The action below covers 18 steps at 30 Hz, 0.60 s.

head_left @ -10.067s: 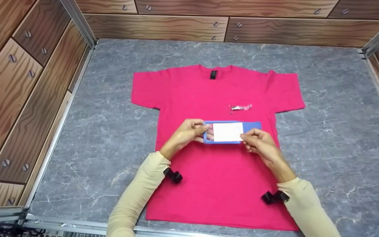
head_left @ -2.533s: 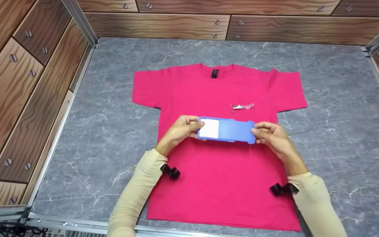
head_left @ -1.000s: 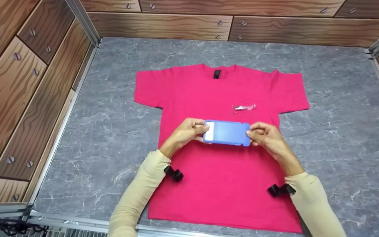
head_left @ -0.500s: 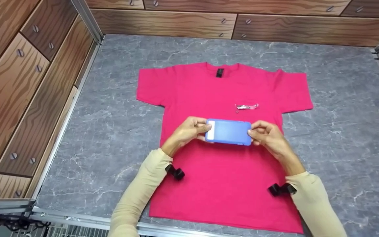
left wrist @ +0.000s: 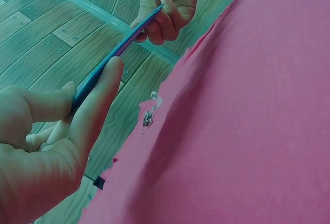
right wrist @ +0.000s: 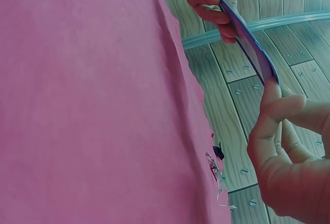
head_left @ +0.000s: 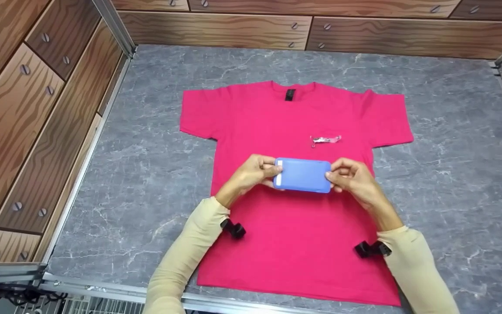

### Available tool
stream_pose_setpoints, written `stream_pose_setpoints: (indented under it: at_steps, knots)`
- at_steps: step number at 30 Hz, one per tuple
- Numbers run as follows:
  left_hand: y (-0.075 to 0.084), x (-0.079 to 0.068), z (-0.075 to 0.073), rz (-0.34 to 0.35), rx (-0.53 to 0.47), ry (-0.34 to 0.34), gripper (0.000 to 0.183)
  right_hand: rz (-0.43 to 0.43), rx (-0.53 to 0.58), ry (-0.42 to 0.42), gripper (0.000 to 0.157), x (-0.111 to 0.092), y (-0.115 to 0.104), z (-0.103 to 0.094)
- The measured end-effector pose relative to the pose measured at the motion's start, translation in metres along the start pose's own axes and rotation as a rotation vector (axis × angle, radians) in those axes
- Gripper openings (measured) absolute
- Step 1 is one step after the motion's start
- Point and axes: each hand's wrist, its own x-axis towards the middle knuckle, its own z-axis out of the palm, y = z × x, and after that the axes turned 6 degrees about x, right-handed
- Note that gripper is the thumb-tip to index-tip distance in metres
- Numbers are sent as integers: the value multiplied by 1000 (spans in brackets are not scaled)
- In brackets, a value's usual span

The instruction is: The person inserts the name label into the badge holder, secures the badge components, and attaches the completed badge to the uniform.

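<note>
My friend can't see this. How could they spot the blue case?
Find the pink shirt on the grey table. Over its middle, between the left hand and the right hand, is the case. It's flat, blue and held, unlike the small silver clip lying on the shirt.

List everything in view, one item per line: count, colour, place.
blue card holder: one, blue, held between both hands above the shirt
white insert: one strip showing, white, at the holder's left end
T-shirt: one, pink, spread on the table
neck label: one, black, inside the collar
strap clip: one, silver with clear strap, on the shirt's chest
table: one, grey marbled, under the shirt
wall panels: several, brown wood-patterned, around the table
cables: count unclear, black, lower left
wrist devices: two, black, one per wrist
sleeves: two, cream, on the forearms
left hand: one, pinching the holder's left end
right hand: one, pinching its right end
</note>
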Motion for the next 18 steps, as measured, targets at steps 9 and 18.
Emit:
stream_pose_setpoints:
  at_steps: [9,18]
  knots:
    - [0,-1,-1,-9,-53,-31,25,-14,68,-82,16,-1,3,-1]
    - [0,-2,1,19,-99,-77,30,-51,136,-219,24,-3,2,-3]
